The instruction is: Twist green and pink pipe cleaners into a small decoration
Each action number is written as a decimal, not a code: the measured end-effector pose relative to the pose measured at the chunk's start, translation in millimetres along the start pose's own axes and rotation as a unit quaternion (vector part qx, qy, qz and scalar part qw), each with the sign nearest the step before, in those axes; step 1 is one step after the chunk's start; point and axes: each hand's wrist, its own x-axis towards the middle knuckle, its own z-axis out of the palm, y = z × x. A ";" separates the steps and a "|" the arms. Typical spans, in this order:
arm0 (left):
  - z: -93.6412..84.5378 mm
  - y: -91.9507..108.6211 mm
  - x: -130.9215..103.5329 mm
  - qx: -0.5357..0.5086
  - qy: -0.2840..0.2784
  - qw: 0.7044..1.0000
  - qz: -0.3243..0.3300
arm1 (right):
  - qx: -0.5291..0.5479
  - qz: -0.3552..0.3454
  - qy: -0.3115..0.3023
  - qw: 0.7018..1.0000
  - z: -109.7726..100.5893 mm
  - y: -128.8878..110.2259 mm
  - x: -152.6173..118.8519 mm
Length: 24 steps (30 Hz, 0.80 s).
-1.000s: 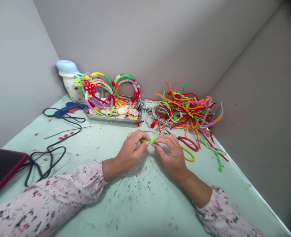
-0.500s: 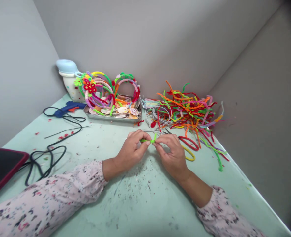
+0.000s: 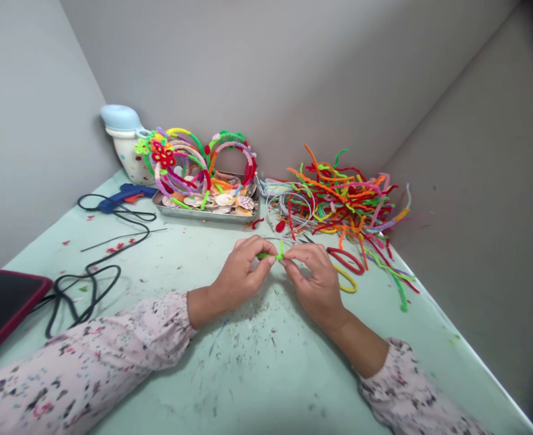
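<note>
Green pipe cleaner [image 3: 280, 256] is pinched between the fingertips of the left hand [image 3: 239, 272] and the right hand [image 3: 315, 281], above the middle of the desk [image 3: 266, 374]. Toward the desk's near left lies a phone [image 3: 10, 302], with black cord [image 3: 96, 266] looping beyond it. Scissors [image 3: 333, 251] sit just behind the right hand, which partly hides them. Farther back, a blue glue gun [image 3: 124, 196] rests left of a metal tray [image 3: 207, 215] bearing shells [image 3: 224, 200] and wrapped headbands [image 3: 250, 172]; a tangled heap of pipe cleaners [image 3: 347, 196] fills the back right corner. The held piece is bright and fuzzy, one short end pointing up. That end leaned right a second ago; now it stands straighter, the grip unchanged.
</note>
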 end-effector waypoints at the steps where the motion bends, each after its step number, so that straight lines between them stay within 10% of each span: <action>1: 0.1 0.0 0.0 0.000 0.001 1.000 0.001 | -0.001 -0.001 0.000 1.000 0.0 0.0 -0.1; 24: -0.3 0.3 -0.2 -0.018 0.009 1.000 0.008 | -0.016 -0.029 0.003 0.999 0.4 -1.1 1.1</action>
